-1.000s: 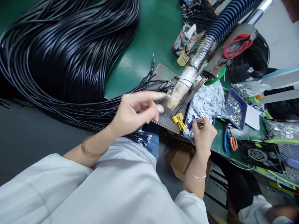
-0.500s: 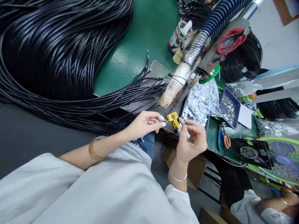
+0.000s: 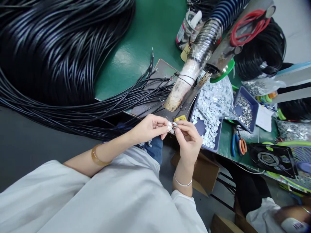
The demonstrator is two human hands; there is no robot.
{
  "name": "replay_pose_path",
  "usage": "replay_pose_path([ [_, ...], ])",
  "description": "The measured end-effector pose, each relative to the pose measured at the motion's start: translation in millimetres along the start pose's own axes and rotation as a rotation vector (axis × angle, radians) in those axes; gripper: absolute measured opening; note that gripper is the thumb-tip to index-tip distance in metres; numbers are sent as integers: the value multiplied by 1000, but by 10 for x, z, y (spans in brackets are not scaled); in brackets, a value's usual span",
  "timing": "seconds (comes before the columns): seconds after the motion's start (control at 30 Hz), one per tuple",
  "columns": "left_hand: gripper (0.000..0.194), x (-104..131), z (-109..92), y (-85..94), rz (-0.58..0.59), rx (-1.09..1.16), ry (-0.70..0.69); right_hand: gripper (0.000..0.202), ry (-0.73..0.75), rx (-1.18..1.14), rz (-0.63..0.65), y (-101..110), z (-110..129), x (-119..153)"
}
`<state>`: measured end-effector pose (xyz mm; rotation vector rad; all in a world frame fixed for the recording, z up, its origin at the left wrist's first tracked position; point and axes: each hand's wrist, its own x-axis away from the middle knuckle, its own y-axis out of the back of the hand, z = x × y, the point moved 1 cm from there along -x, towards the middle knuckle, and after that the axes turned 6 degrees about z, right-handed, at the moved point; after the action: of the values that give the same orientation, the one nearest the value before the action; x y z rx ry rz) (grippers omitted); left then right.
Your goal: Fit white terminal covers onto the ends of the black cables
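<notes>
My left hand (image 3: 155, 128) is closed in a pinch near the table's front edge, with a short dark cable end between thumb and fingers. White wrapping shows at its fingertips. My right hand (image 3: 189, 137) pinches a small silvery piece (image 3: 175, 125) right against that cable end, so the fingertips of both hands nearly meet. Just behind my right fingers a yellow tool (image 3: 180, 118) is partly hidden. To the left, many black cables (image 3: 116, 108) with stripped ends lie across a dark board (image 3: 165, 69).
A tray (image 3: 200, 126) of small silvery pieces stands right of my hands, beside a smaller bin (image 3: 255, 111). A ribbed hose (image 3: 183, 81) hangs over the board. Pliers (image 3: 242, 146) and a fan (image 3: 272, 160) lie farther right. Another person's sleeve (image 3: 262, 210) shows at lower right.
My right hand has moved left with the small silvery piece, up to my left fingertips, and now covers part of the yellow tool. My left hand has hardly moved. The view has shifted slightly.
</notes>
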<state>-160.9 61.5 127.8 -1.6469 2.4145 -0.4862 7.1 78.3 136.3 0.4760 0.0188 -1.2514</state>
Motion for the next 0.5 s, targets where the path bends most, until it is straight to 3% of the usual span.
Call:
replay_pose_path([
  [0.1,17,0,-9,-14,-10,-1,31,9,30,80,8,11,15,7],
  [0.27,17,-9,-31,-7,27,1,115,20,207,370,6,4,106,38],
  [0.33,14,-12,-31,22,53,30,121,21,186,315,-2,-4,107,40],
  [0.5,13,-9,-31,108,95,107,58,4,-22,-72,18,-17,13,-3],
])
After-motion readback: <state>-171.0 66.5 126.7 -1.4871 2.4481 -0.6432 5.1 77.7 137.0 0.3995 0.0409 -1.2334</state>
